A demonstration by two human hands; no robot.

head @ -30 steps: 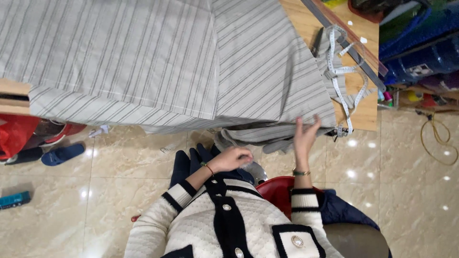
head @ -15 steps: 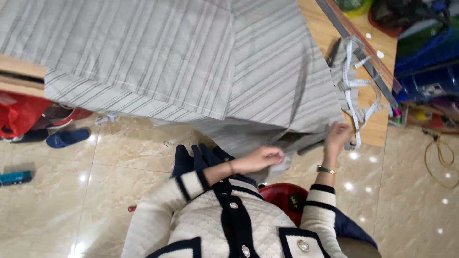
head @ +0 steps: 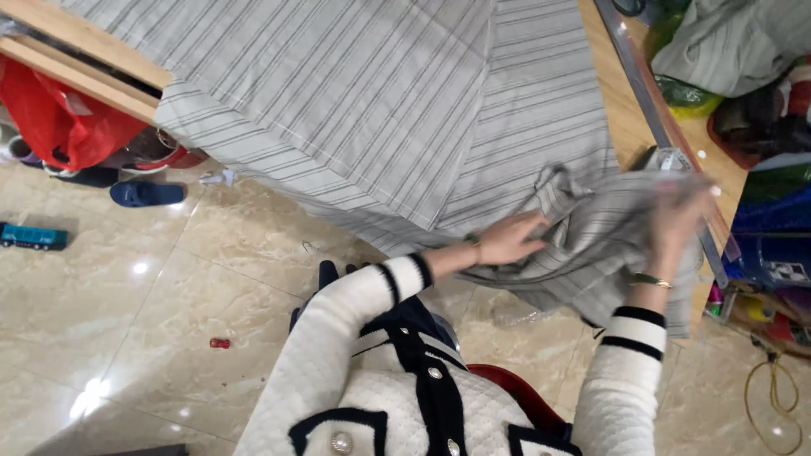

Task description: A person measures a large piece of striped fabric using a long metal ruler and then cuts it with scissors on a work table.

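Observation:
A large grey striped cloth (head: pixel 355 110) covers a wooden table (head: pixel 621 110) and hangs over its near edge. My left hand (head: pixel 509 239) rests on a bunched fold of the cloth (head: pixel 591 228) at the table's near right corner, its fingers closed on the fabric. My right hand (head: pixel 676 221) is blurred and lifts the same bunched fold from the right side. I wear a white quilted jacket with black trim.
A long metal ruler (head: pixel 650 101) lies along the table's right side. Bags and coloured bundles (head: pixel 735 59) crowd the right. A red bag (head: pixel 59 118), a blue slipper (head: pixel 145 194) and a small toy vehicle (head: pixel 32 236) lie on the tiled floor at left.
Both hands rose from below the table edge onto the cloth and gathered its hanging corner into a bunch on the table. My view shifted closer and to the right.

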